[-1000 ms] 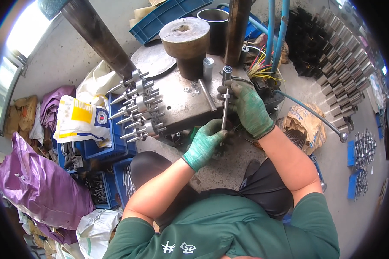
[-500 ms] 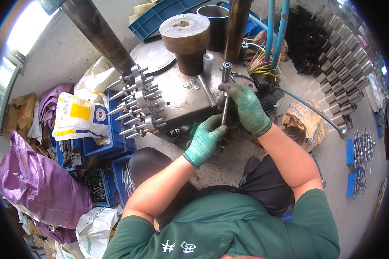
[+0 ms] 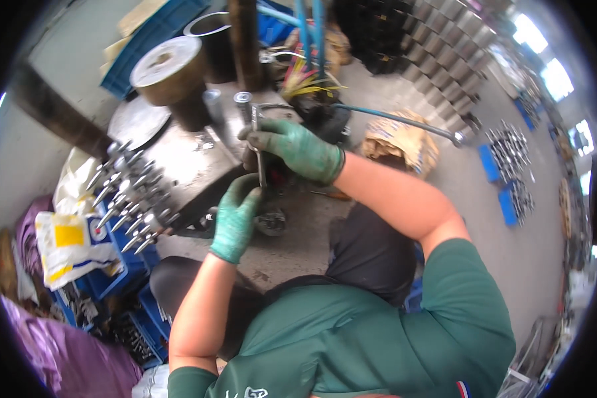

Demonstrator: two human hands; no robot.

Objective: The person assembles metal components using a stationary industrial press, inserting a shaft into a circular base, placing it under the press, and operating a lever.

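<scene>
Both my hands wear green knit gloves. My left hand (image 3: 237,219) is closed around the lower end of a slim metal rod (image 3: 259,166). Higher up, my right hand (image 3: 302,151) pinches the same rod, fingers wrapped round it. Just above the right fingertips stands a dark metal sleeve (image 3: 243,109) with a ring-shaped top end. The rod's upper end appears beside the sleeve; blur hides whether they touch. Behind my hands is the steel press table (image 3: 186,166), with a grey metal tube (image 3: 213,106) and small washers (image 3: 204,142) on it.
A rack of pointed steel shafts (image 3: 136,192) stands at the table's left edge. A heavy flanged cylinder (image 3: 169,73) and a steel post (image 3: 245,46) rise behind. Rightward are a blue bar (image 3: 398,119), a brown paper sack (image 3: 401,142) and blue bins of parts (image 3: 489,162). Purple sacks (image 3: 66,351) lie lower left.
The view has swung right, so the bench sits further left. Both hands still grip the rod; its upper end now shows beside the sleeve rather than in line with it.
</scene>
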